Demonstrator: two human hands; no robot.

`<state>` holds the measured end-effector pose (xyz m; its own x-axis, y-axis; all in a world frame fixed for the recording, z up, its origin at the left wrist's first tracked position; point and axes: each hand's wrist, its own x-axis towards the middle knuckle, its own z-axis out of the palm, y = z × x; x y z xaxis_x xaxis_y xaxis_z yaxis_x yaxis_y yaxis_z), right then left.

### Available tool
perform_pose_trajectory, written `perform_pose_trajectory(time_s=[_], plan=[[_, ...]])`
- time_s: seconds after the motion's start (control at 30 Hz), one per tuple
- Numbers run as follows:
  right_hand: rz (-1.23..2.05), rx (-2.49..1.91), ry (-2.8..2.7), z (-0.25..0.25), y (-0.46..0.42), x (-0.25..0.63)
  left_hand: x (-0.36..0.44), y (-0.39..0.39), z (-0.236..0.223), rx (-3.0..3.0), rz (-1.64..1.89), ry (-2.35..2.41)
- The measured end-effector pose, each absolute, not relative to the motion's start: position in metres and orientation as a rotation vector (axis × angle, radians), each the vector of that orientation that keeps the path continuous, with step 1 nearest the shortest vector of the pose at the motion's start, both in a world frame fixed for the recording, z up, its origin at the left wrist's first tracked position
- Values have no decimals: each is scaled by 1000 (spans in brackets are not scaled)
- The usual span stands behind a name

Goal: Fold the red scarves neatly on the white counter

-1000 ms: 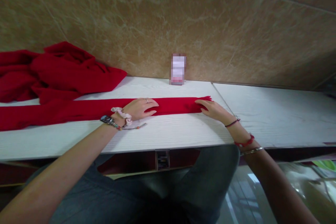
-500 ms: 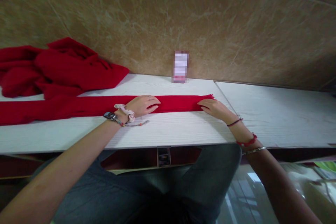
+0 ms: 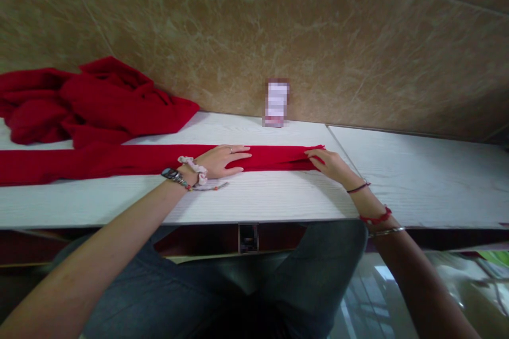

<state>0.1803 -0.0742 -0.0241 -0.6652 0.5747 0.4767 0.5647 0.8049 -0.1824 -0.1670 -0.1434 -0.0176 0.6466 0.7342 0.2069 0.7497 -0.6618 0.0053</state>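
A long strip of red cloth [image 3: 274,158] lies folded along the white table [image 3: 262,198], running from the left edge to a frayed right end. On its middle rests my left hand [image 3: 220,161], palm down with the fingers stretched out. My right hand [image 3: 326,163] pinches the cloth at the right end, where a fold is slightly lifted and a dark gap shows. From the strip's left part, more of the red fabric seems to run back into a crumpled heap [image 3: 115,100]; whether both are one piece I cannot tell.
A small blurred box or card [image 3: 276,103] stands on the table against the brown marbled wall [image 3: 222,32]. A seam crosses the table right of the cloth. Below the front edge are my legs [image 3: 318,275] and a dark blurred object [image 3: 248,238].
My left hand's fingers have spread and reach slightly farther right over the cloth. My right hand has raised a fold at the cloth's end, opening a gap. The view has shifted slightly.
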Motion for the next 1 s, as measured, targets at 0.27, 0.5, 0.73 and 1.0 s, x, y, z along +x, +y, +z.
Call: perform_pose_trajectory(time_s=[0.27,0.5,0.73,1.0], plan=[[44,-824,-2534,-22,-79,182,-170,-140,-23,-2858,-273,-1232],[-55,-710,-2694,-21,-78,187,-168,-144,-17,-2808,-420,-1127],[-134,-619,-2609,-21,-84,176,-165,-147,-16,-2732,-440,-1112],[-235,-635,-2719,-21,-84,171,-166,-146,-19,-2656,-370,-1052]])
